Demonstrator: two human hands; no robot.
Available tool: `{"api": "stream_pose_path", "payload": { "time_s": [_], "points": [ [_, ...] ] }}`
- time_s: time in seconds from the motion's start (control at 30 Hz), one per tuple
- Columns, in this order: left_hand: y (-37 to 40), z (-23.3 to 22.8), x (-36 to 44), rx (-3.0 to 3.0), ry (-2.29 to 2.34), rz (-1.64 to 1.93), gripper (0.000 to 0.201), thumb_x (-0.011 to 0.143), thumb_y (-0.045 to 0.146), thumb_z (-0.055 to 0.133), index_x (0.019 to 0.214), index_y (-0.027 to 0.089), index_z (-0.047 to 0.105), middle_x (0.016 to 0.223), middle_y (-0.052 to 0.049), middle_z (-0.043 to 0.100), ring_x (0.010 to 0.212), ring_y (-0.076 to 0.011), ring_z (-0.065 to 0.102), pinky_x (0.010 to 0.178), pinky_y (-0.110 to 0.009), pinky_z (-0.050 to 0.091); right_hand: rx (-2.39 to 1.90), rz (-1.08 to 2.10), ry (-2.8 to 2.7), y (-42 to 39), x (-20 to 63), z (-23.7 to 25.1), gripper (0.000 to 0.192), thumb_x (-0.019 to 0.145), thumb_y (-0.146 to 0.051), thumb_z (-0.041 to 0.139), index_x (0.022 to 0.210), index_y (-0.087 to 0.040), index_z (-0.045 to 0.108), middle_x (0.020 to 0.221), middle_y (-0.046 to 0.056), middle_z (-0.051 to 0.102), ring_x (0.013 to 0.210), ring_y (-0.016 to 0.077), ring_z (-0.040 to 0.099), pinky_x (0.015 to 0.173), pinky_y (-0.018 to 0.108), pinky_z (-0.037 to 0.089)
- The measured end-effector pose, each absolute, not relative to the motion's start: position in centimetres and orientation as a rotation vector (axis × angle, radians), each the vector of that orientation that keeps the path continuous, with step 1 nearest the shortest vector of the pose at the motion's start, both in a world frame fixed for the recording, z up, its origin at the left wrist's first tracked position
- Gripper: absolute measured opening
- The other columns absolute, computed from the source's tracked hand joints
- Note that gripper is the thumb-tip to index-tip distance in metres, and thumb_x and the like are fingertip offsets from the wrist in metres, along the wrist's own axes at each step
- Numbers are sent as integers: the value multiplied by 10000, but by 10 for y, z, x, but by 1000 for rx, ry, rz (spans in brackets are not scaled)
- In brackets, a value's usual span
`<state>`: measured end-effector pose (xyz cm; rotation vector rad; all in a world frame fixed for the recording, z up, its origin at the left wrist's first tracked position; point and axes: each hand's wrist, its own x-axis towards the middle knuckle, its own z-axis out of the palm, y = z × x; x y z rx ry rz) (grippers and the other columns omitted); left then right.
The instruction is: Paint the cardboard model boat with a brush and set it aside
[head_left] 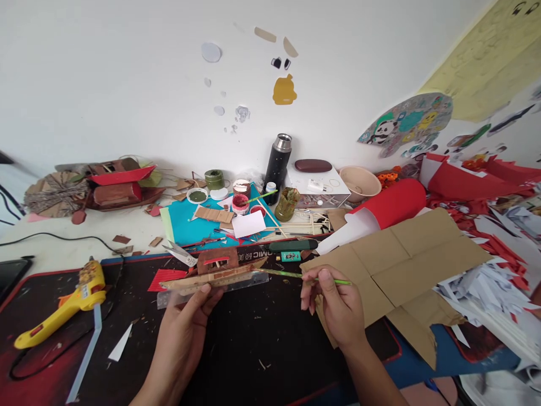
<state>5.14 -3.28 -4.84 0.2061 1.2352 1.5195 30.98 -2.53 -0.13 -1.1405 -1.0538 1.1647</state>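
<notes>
My left hand [190, 316] grips a small cardboard model boat [211, 277], thumb along its near side, and holds it up over the dark mat. Part of the boat's side is painted reddish brown, the rest bare tan. Between the thumb and fingers of my right hand [333, 301] is a thin green paintbrush [291, 274]. Its tip points left and meets or nearly meets the boat's right end. Behind the boat lie a clear ruler [249, 282], partly covered, scissors [181, 255] and a brown painted piece [217, 259].
A yellow glue gun [80, 299] lies at left with its cord. Open paint jars [240, 204] and a black thermos [279, 158] stand at the back. Folded cardboard [406, 254] covers the right side, beside paper scraps [486, 296]. A finished-looking boat model [120, 194] sits back left.
</notes>
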Motion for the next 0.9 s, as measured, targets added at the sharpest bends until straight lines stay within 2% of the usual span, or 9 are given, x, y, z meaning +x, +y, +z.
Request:
{"api": "stream_pose_path", "payload": {
  "time_s": [0.2,0.5,0.9],
  "points": [
    [-32,-47,52,201,1253,1522,600,522,399,1148,987,208,821,1031,-33,871,974,-247,828,833,-317,737,-1146,1145,-992,-24,311,2,535,1026,-703,784,885,-189,825,634,46,759,444,167,684,388,219,483],
    [-34,-50,51,229,1257,1515,570,560,400,1137,1004,226,824,1052,-30,874,1002,-268,836,849,-356,736,-1077,1242,-1117,-25,288,-1,535,1082,-686,717,912,-190,822,678,55,777,490,162,708,422,213,488],
    [-34,-48,51,221,1240,1522,490,571,377,1136,881,207,797,1058,-24,871,963,-215,820,807,-266,733,-1116,1220,-987,-24,305,-5,511,1054,-672,773,898,-187,812,659,42,769,485,143,700,424,189,477]
  ]
}}
